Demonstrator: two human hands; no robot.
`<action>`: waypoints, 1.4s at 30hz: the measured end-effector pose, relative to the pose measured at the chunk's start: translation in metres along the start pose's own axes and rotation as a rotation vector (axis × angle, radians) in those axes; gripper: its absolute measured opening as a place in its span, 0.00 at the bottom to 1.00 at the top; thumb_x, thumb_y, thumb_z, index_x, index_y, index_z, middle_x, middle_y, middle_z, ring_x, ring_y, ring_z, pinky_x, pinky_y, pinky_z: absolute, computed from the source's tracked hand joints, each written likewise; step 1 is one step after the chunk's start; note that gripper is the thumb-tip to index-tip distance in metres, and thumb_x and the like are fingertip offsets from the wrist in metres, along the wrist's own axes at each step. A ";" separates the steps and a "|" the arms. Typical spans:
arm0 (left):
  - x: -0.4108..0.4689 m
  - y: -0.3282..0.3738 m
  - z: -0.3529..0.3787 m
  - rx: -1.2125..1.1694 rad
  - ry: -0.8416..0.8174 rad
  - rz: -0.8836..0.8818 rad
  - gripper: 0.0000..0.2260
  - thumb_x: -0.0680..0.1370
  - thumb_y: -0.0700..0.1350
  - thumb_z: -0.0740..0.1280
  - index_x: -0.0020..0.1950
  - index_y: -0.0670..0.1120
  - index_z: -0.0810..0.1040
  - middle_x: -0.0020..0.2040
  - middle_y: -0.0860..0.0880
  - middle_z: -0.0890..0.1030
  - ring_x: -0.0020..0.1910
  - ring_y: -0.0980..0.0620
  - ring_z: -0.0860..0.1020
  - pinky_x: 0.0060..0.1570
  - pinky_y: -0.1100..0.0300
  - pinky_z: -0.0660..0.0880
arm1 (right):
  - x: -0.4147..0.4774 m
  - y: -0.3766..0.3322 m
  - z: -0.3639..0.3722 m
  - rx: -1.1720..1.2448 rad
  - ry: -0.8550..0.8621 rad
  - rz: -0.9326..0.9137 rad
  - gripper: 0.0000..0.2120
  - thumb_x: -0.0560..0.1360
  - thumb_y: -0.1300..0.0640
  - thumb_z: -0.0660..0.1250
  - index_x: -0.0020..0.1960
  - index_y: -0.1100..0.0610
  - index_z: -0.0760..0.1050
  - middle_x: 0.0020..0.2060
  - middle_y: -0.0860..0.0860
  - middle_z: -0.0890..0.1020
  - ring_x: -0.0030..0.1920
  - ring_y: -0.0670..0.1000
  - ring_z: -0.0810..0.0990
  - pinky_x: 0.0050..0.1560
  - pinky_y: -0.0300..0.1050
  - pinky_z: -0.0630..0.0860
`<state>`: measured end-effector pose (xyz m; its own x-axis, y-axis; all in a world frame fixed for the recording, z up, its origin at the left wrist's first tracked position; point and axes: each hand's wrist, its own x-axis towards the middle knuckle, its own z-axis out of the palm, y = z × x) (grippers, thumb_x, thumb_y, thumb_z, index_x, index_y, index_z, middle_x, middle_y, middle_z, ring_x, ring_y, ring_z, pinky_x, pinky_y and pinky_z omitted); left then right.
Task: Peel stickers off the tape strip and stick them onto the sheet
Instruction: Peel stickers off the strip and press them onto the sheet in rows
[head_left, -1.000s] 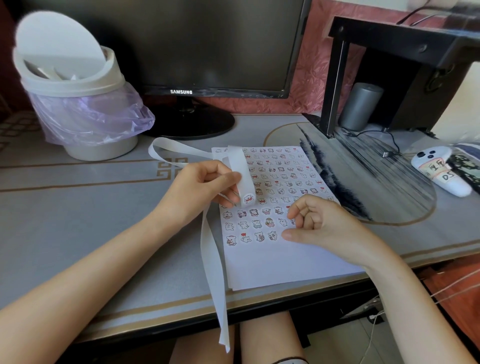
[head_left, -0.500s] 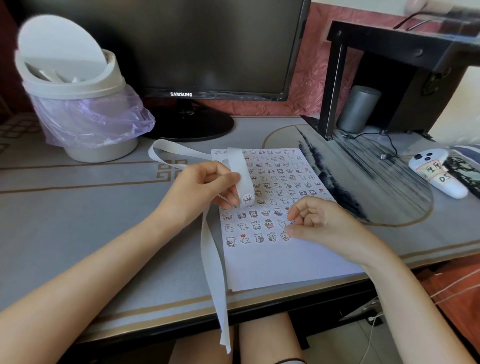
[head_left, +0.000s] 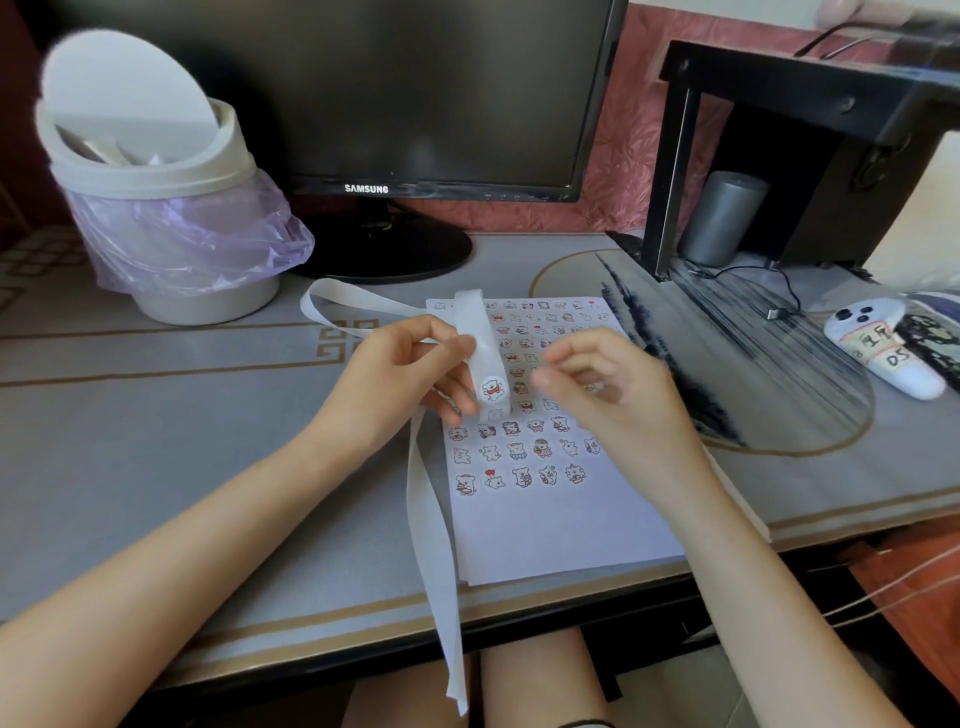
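A white sheet (head_left: 545, 525) lies on the desk, its upper part covered with several rows of small cartoon stickers. My left hand (head_left: 410, 379) grips a long white tape strip (head_left: 434, 545), bent over the fingers so that a round bear sticker (head_left: 493, 388) faces up. One end of the strip loops back toward the bin, the other hangs over the desk's front edge. My right hand (head_left: 597, 384) hovers just right of the sticker, fingers loosely curled and blurred, holding nothing that I can see.
A white swing-lid bin (head_left: 156, 208) with a purple bag stands at the back left. A Samsung monitor (head_left: 415, 104) is behind the sheet. A black stand (head_left: 779, 130) with a grey cylinder (head_left: 722, 218) under it, and a white controller (head_left: 883, 348), are on the right.
My right hand has lifted off the lower part of the sheet and moved up and left toward the sticker on the strip. My left hand has kept its hold on the strip.
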<state>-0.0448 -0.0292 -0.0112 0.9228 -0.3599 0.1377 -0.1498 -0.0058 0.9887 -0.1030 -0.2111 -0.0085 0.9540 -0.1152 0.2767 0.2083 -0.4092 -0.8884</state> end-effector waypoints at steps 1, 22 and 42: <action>0.000 0.000 0.000 -0.001 0.005 0.001 0.07 0.80 0.39 0.62 0.44 0.37 0.73 0.30 0.47 0.81 0.26 0.51 0.78 0.28 0.61 0.77 | 0.001 -0.002 0.006 0.005 -0.026 -0.015 0.05 0.71 0.57 0.72 0.46 0.50 0.78 0.40 0.45 0.83 0.42 0.43 0.78 0.43 0.38 0.72; 0.000 -0.001 0.000 0.018 -0.108 0.037 0.05 0.77 0.39 0.66 0.42 0.40 0.79 0.31 0.49 0.81 0.32 0.54 0.81 0.33 0.64 0.77 | 0.006 -0.005 0.021 0.155 0.018 -0.023 0.08 0.69 0.66 0.73 0.42 0.55 0.81 0.35 0.52 0.83 0.33 0.43 0.79 0.35 0.35 0.75; 0.003 -0.005 -0.001 0.070 -0.069 0.028 0.09 0.76 0.41 0.67 0.40 0.36 0.79 0.32 0.46 0.81 0.32 0.52 0.80 0.33 0.63 0.77 | -0.005 -0.009 0.017 0.021 -0.026 -0.127 0.04 0.71 0.63 0.71 0.42 0.55 0.79 0.41 0.47 0.80 0.41 0.49 0.77 0.41 0.46 0.73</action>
<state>-0.0411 -0.0290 -0.0160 0.8916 -0.4243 0.1583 -0.2020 -0.0596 0.9776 -0.1065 -0.1917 -0.0080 0.9250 -0.0404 0.3779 0.3316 -0.3999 -0.8545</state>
